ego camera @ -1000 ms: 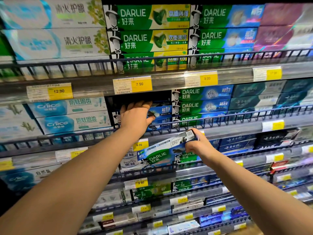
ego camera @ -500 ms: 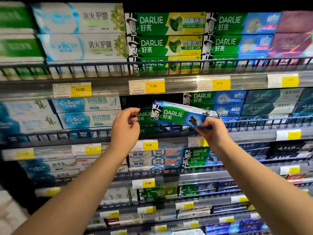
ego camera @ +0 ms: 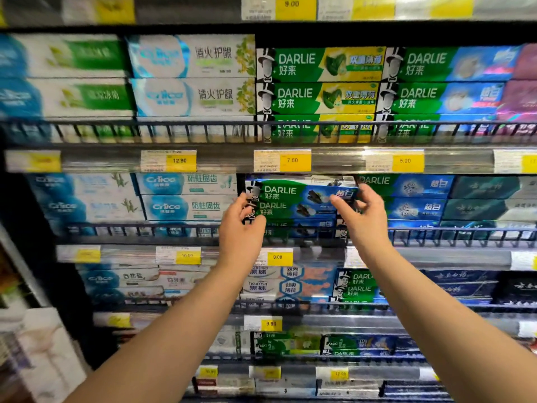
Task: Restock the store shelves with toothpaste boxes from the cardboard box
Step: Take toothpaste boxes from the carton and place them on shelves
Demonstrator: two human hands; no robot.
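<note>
A green-and-blue Darlie toothpaste box (ego camera: 299,191) lies on top of a stack of the same boxes (ego camera: 290,210) in the shelf slot under the 7.50 price tag (ego camera: 282,160). My left hand (ego camera: 241,225) curls its fingertips around the box's left end. My right hand (ego camera: 360,212) pinches the right end between thumb and fingers. The box sits level, behind the black wire rail (ego camera: 174,228). The cardboard box is out of view.
Crilce boxes (ego camera: 186,196) fill the slot to the left and more Darlie boxes (ego camera: 412,196) the slot to the right. Full shelves run above and below, each fronted by a wire rail and yellow price tags. Pale packaged goods (ego camera: 43,344) stand at lower left.
My right hand lifted the Darlie box from the lower shelf and moved it into the slot under the 7.50 tag. My left hand came off the stack to the box's left end.
</note>
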